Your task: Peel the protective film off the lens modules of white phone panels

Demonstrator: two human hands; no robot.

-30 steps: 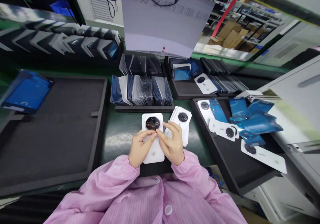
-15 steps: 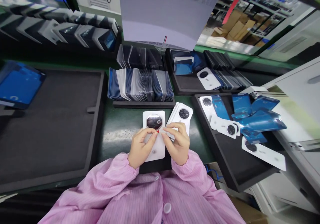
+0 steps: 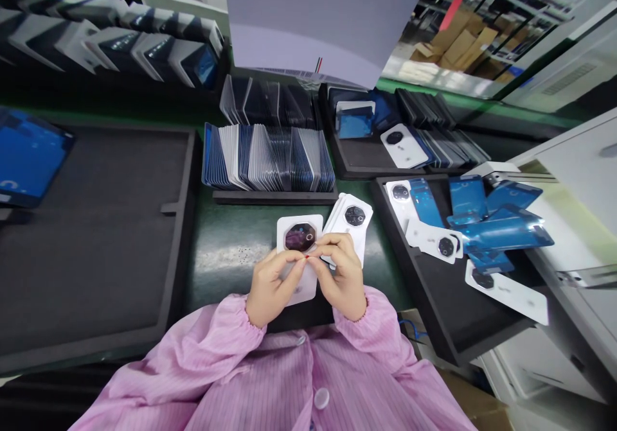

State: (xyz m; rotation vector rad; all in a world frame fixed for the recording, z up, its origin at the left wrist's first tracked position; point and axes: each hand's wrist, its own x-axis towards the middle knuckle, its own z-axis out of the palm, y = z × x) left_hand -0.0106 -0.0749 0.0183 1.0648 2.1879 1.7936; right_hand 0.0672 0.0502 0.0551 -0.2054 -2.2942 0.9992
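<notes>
White back cover (image 3: 297,251) is held at lower centre of frame, long axis running away from the body, camera ring at the far end. Left hand (image 3: 270,284) supports it from below-left; right hand (image 3: 341,277) is pinched on a small red-tipped tab (image 3: 307,257) at its right edge. Stack of covers (image 3: 351,225) lies just right.

No words or numbers can be read; the print on the hanging white sheet (image 3: 308,26) is too blurry.
</notes>
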